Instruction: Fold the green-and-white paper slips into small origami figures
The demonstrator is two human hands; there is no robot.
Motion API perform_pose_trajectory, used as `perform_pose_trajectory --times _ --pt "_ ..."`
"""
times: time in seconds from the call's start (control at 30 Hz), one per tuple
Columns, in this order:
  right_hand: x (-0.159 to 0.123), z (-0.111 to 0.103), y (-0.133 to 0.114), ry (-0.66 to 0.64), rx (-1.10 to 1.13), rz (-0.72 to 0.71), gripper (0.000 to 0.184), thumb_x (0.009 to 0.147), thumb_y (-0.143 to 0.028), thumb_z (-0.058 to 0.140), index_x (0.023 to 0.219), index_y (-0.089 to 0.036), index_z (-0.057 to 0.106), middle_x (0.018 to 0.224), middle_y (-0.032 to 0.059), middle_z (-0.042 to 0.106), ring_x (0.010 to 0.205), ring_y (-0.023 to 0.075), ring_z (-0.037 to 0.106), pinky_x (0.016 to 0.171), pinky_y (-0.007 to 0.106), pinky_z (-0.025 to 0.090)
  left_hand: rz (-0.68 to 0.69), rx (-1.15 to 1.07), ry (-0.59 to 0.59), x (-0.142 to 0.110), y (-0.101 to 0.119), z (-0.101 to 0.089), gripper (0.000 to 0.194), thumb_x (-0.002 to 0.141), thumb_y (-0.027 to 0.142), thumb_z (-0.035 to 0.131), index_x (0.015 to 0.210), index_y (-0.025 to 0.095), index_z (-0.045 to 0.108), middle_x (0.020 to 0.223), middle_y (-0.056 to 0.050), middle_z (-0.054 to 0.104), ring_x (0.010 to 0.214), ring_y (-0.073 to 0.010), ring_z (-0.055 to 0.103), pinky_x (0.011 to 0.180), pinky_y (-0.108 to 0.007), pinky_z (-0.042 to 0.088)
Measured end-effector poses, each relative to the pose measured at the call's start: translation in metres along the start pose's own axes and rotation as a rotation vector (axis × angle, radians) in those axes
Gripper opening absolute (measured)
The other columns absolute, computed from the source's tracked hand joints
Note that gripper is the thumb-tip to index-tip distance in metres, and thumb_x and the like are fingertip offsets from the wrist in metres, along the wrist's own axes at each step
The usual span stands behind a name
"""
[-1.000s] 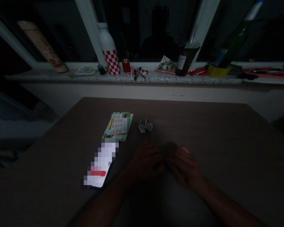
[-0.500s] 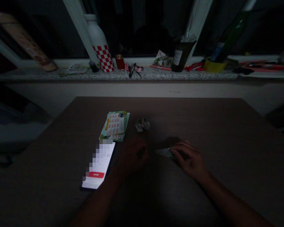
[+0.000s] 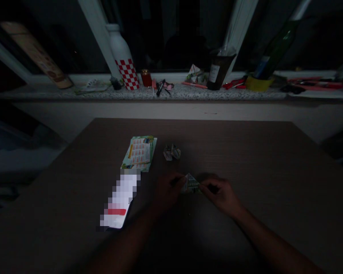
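In very dim light, a small folded piece of printed paper [image 3: 191, 183] stands between my two hands on the brown table [image 3: 246, 152]. My left hand [image 3: 167, 190] pinches its left side and my right hand [image 3: 220, 194] pinches its right side. A small crumpled or folded paper piece [image 3: 172, 152] lies just beyond, apart from both hands.
A lit phone [image 3: 120, 199] lies left of my left hand, with a stack of printed paper sheets [image 3: 139, 153] behind it. On the stone windowsill [image 3: 74, 92] stand a white bottle with red checks [image 3: 124, 59], dark bottles [image 3: 218, 68], pens and clips.
Half a second ago my hands were apart and only the right one touched the paper lying flat. Now both have come together on it, and it stands up between them.
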State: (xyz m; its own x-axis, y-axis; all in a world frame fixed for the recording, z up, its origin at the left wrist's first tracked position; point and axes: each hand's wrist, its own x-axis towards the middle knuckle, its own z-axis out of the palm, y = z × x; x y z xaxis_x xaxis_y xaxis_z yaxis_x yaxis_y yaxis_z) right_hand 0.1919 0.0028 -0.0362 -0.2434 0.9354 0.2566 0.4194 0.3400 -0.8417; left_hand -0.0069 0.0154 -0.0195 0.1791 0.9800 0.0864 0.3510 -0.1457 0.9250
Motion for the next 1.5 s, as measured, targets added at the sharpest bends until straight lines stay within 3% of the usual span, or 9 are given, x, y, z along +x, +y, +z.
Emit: perform_pose_trajectory --times 0.2,0.33,0.4,0.43,0.6,0.8,0.93,1.1,1.5 --pt "0.002 -0.008 0.003 -0.079 -0.138 -0.056 0.015 0.081 -0.017 0.06 0.067 -0.02 0.063 0.066 0.0002 0.065 0.067 0.0169 0.059 0.072 0.033 0.043 0.007 0.28 -0.088 0.002 -0.011 -0.002 0.018 0.085 0.028 0.055 0.094 0.016 0.065 0.083 -0.005 0.067 0.078 -0.0198 0.061 0.073 -0.032 0.047" --pt "0.002 -0.015 0.003 -0.116 -0.347 -0.075 0.011 0.079 -0.017 0.062 0.069 -0.021 0.062 0.067 -0.0002 0.064 0.071 0.0182 0.059 0.079 0.037 0.04 0.296 0.529 -0.168 0.0 -0.011 -0.005 0.041 0.081 0.016 0.056 0.122 0.019 0.054 0.118 -0.009 0.058 0.11 -0.0247 0.05 0.095 -0.04 0.038" --pt "0.0 -0.016 0.003 -0.096 -0.405 -0.105 0.004 0.079 -0.019 0.064 0.081 -0.021 0.065 0.079 0.0029 0.067 0.081 0.021 0.06 0.082 0.039 0.039 0.415 0.614 -0.269 -0.001 -0.007 -0.007 0.042 0.084 0.011 0.05 0.124 0.02 0.053 0.128 -0.009 0.054 0.117 -0.0243 0.045 0.098 -0.041 0.035" --pt "-0.001 -0.016 0.003 -0.089 -0.413 -0.136 0.011 0.078 -0.019 0.064 0.089 -0.022 0.066 0.088 0.0049 0.068 0.088 0.0226 0.06 0.083 0.04 0.039 0.439 0.642 -0.317 -0.001 -0.004 -0.008 0.041 0.085 0.009 0.048 0.124 0.02 0.053 0.128 -0.008 0.054 0.117 -0.024 0.045 0.099 -0.041 0.034" --pt "-0.004 -0.013 0.002 -0.17 -0.376 -0.276 0.035 0.078 -0.023 0.068 0.112 -0.023 0.062 0.112 0.0085 0.065 0.107 0.0262 0.054 0.09 0.043 0.039 0.42 0.663 -0.443 0.0 0.003 -0.012 0.04 0.087 0.013 0.048 0.125 0.021 0.052 0.125 -0.007 0.057 0.117 -0.0232 0.047 0.099 -0.042 0.033" --pt "0.0 -0.009 0.001 -0.216 -0.389 -0.312 0.027 0.081 -0.028 0.068 0.107 -0.024 0.066 0.109 0.0069 0.068 0.104 0.025 0.057 0.089 0.043 0.04 0.395 0.575 -0.484 0.001 -0.003 -0.02 0.055 0.079 0.041 0.065 0.13 0.027 0.049 0.133 -0.006 0.054 0.124 -0.0241 0.043 0.104 -0.043 0.026" --pt "-0.002 -0.007 0.003 -0.202 -0.381 -0.317 0.025 0.082 -0.026 0.066 0.107 -0.023 0.065 0.107 0.0064 0.069 0.103 0.0244 0.057 0.089 0.042 0.04 0.391 0.553 -0.474 0.003 -0.009 -0.021 0.047 0.084 0.039 0.06 0.129 0.027 0.051 0.133 -0.005 0.055 0.126 -0.0219 0.042 0.106 -0.042 0.026" --pt "-0.002 -0.005 0.005 -0.164 -0.366 -0.315 0.036 0.078 -0.031 0.07 0.112 -0.021 0.063 0.108 0.0082 0.068 0.103 0.0252 0.056 0.088 0.043 0.041 0.409 0.532 -0.482 0.004 -0.01 -0.021 0.044 0.086 0.037 0.059 0.128 0.027 0.052 0.133 -0.005 0.055 0.127 -0.021 0.043 0.106 -0.042 0.028" --pt "0.002 -0.005 0.002 -0.17 -0.329 -0.32 0.015 0.083 -0.025 0.064 0.098 -0.025 0.068 0.099 0.0053 0.07 0.096 0.0221 0.06 0.086 0.042 0.041 0.39 0.496 -0.459 0.002 -0.015 -0.024 0.03 0.088 0.03 0.057 0.118 0.029 0.06 0.129 -0.003 0.059 0.126 -0.0196 0.046 0.106 -0.043 0.028"
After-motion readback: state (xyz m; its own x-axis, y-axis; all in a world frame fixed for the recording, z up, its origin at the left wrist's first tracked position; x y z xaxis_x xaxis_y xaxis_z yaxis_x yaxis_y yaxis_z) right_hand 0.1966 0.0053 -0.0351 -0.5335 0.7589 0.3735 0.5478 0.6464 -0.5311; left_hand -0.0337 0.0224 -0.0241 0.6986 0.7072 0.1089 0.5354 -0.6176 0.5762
